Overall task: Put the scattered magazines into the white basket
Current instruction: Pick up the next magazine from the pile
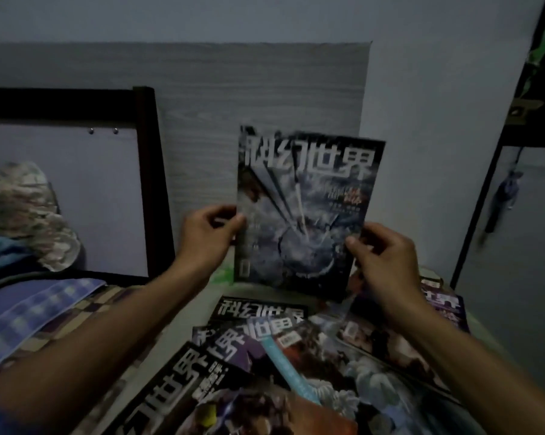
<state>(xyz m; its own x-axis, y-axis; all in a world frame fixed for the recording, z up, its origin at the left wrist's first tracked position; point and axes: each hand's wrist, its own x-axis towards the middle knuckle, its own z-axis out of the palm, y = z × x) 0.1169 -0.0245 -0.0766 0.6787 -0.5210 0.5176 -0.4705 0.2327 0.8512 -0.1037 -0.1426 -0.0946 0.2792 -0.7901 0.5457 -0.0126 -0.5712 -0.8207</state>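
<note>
Both hands, left hand (210,233) and right hand (381,262), apparently pinch an upright magazine (302,211).

Two bare forearms in view, no sleeves showing up to the frame edge. Left hand (210,233) and right hand (382,257): no gloves, rings, watch or wristband visible. Nails short, from what shows on the thumbs. Lighting dim, so fine detail on either hand is hard to read. Nothing else of the person is in the shot.

Held mag (302,211) above scattered mags (296,356)
</note>
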